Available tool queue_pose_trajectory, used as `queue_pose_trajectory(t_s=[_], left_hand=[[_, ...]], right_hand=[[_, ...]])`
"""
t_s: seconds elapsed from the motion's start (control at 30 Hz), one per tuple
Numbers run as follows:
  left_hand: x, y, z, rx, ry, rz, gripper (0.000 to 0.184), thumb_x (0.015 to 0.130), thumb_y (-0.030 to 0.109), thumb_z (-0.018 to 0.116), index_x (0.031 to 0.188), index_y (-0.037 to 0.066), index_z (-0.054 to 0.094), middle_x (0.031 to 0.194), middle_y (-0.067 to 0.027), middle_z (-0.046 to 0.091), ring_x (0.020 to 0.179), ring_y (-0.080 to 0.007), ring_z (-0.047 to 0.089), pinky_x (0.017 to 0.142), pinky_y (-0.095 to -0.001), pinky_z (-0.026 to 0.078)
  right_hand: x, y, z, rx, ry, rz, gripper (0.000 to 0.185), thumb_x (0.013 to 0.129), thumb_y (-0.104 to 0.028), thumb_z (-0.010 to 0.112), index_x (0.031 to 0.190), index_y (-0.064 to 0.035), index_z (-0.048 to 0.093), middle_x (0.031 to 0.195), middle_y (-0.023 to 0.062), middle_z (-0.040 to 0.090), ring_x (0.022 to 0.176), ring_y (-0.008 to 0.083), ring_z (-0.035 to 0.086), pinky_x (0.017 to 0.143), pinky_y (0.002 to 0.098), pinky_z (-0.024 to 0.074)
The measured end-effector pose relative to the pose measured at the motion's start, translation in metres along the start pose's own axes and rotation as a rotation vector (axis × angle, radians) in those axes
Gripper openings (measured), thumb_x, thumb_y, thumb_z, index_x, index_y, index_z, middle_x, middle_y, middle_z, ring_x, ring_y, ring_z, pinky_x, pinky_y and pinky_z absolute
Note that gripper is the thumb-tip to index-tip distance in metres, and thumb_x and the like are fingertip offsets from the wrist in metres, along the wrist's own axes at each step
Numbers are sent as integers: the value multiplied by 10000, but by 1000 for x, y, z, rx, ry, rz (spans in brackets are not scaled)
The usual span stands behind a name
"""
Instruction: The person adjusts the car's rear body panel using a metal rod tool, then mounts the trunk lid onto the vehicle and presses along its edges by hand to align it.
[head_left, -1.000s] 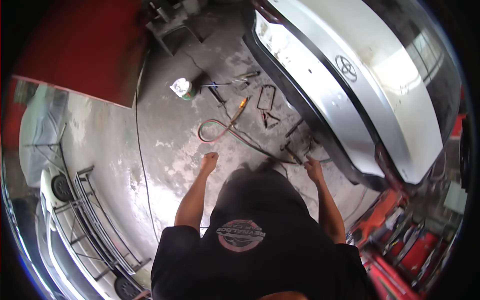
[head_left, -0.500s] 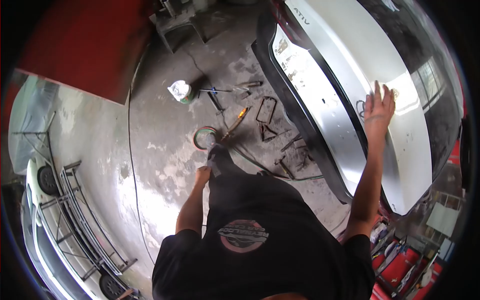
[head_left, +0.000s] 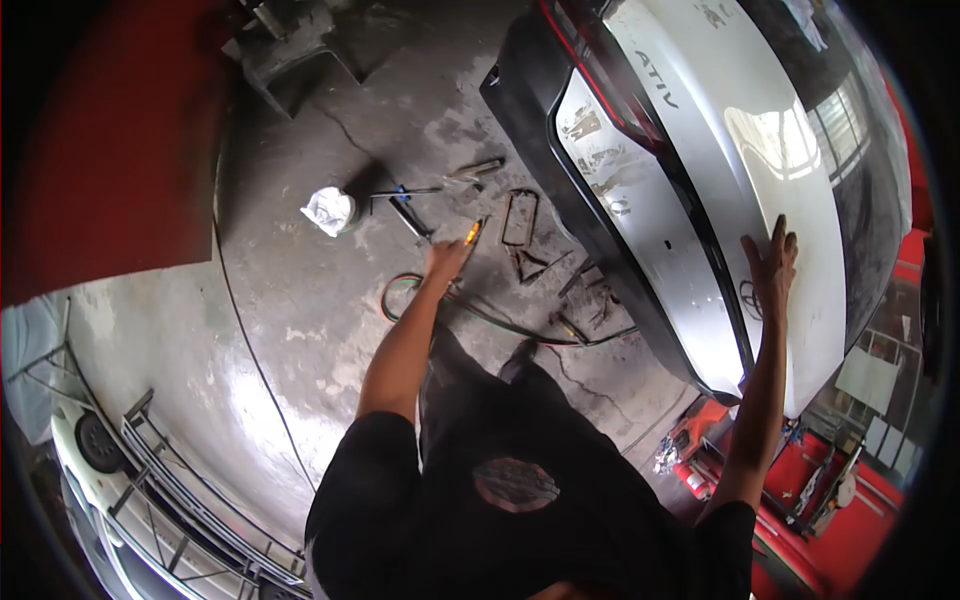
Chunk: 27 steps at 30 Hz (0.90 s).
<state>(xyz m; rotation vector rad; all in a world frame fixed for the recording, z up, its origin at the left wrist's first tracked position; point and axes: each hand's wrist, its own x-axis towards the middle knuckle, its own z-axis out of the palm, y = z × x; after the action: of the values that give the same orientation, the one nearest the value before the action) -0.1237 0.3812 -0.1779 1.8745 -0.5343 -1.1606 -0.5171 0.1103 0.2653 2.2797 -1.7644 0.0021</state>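
Note:
The white car's trunk lid (head_left: pixel 700 150) fills the right side, with dark "ATIV" letters and an oval emblem (head_left: pixel 749 298). My right hand (head_left: pixel 773 270) lies on the lid beside the emblem, open, fingers apart. My left hand (head_left: pixel 446 261) is held out over the floor and hides part of a long tool with a yellow-orange section (head_left: pixel 472 233). Whether the fingers touch that tool, or are closed, cannot be made out. A black-handled tool (head_left: pixel 410 217) and a rectangular metal frame (head_left: pixel 518 218) lie near it on the floor.
A tub with white material (head_left: pixel 330 211) stands on the floor. Hoses (head_left: pixel 500 325) run past my feet, and a dark cable (head_left: pixel 245 335) crosses on the left. A red panel (head_left: pixel 110 150), a metal rack (head_left: pixel 190 500) and a white car (head_left: pixel 100 440) are at left; red shelving (head_left: pixel 830 490) is at right.
My left hand has moved from beside my leg, forward over the floor tools. My right hand stays on the lid, lower in view and nearer the emblem. The view has shifted.

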Motion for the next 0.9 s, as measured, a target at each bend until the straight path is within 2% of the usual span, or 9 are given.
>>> queue_pose_trajectory(t_s=[0.07, 0.1, 0.17, 0.23, 0.3, 0.4, 0.5, 0.53, 0.9], left_hand=[[39, 84, 21, -410, -79, -85, 368, 924, 362, 610, 715, 60, 608, 600, -36, 568, 475, -147, 535, 412, -315, 412], [90, 81, 47, -492, -173, -49, 363, 937, 345, 606, 733, 45, 593, 612, -52, 564, 460, -148, 515, 387, -302, 395], [118, 165, 65, -701, -257, -48, 397, 962, 365, 603, 794, 7, 623, 632, -86, 586, 500, -176, 580, 379, -309, 400], [152, 231, 87, -692, -176, -60, 440, 951, 413, 630, 790, 4, 632, 610, -95, 586, 499, -184, 599, 371, -304, 395], [188, 268, 94, -821, -329, 46, 456, 936, 444, 649, 762, 23, 632, 604, -92, 609, 493, -173, 602, 367, -294, 395], [203, 331, 95, -780, -236, -20, 453, 933, 445, 654, 740, 36, 632, 607, -87, 635, 454, -161, 571, 359, -289, 382], [231, 337, 101, -727, -346, 67, 435, 942, 424, 649, 732, 44, 626, 604, -82, 644, 422, -159, 539, 354, -286, 368], [233, 339, 109, -746, -259, 90, 436, 952, 397, 643, 694, 48, 608, 567, -78, 613, 392, -156, 500, 352, -288, 360], [237, 340, 104, -622, -322, 125, 487, 966, 384, 630, 638, 28, 577, 494, -52, 510, 373, -145, 428, 364, -319, 312]], right_hand=[[4, -2, 3, -7, 32, -22, 804, 877, -391, 700, 1524, -109, 316, 1446, 328, 366, 1342, 484, 369, 1020, 597, 373], [4, -2, 2, 11, 30, -30, 810, 870, -370, 712, 1526, -109, 313, 1452, 339, 359, 1352, 490, 359, 1031, 591, 367], [1, 0, 2, 36, 20, -36, 820, 863, -339, 726, 1529, -108, 308, 1465, 354, 342, 1372, 499, 337, 1053, 578, 352], [4, 1, 3, 52, 12, -52, 826, 860, -316, 731, 1532, -103, 301, 1482, 362, 324, 1392, 504, 312, 1075, 563, 337], [5, -4, -2, 53, -23, -24, 832, 856, -294, 734, 1534, -97, 293, 1491, 367, 306, 1407, 500, 286, 1102, 549, 311], [6, -7, -4, 61, -35, -39, 840, 852, -277, 733, 1538, -99, 282, 1505, 331, 315, 1420, 485, 269, 1117, 541, 297], [6, -11, -5, 71, -25, -60, 857, 848, -290, 738, 1540, -92, 273, 1517, 309, 313, 1425, 479, 262, 1121, 541, 295], [6, -11, -6, 72, -27, -43, 859, 848, -302, 739, 1539, -90, 275, 1519, 308, 310, 1425, 479, 264, 1123, 542, 293], [10, -19, -4, 153, 22, -45, 819, 856, -271, 738, 1531, -87, 312, 1532, 304, 293, 1427, 467, 280, 1135, 538, 289]])
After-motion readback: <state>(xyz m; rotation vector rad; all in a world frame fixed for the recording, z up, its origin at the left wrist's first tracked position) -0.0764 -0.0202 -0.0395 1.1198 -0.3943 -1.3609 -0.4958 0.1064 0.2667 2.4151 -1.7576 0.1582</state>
